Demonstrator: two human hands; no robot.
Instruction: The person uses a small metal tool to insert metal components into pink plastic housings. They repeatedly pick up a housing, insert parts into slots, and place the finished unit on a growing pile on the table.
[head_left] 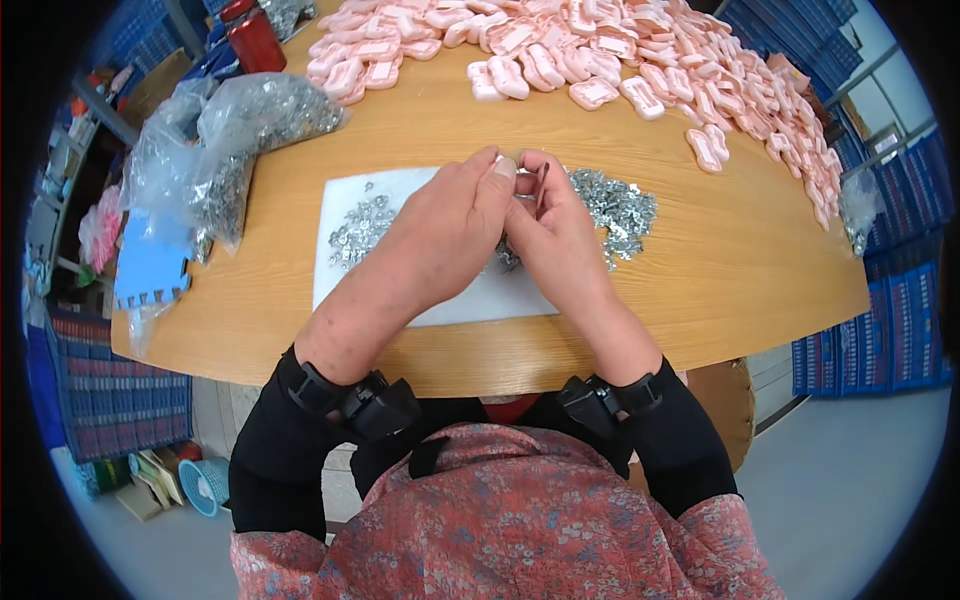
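My left hand (448, 222) and my right hand (558, 228) meet over a white foam pad (470, 310) on the table. The fingertips of both are pinched together at one spot; whatever small thing they hold is hidden by the fingers. Beside my left hand, small silvery metal pieces (360, 232) lie scattered on the pad. A denser heap of similar metal pieces (618, 212) sits just right of my right hand, at the pad's right side. A few more pieces show dark beneath my hands.
Pink plastic parts (590, 60) are heaped along the table's far and right side. At the left stand clear bags of metal pieces (225, 160), a blue foam mat (150, 262) and a red bottle (252, 38). Stacked blue trays (870, 340) flank the wooden table (730, 270).
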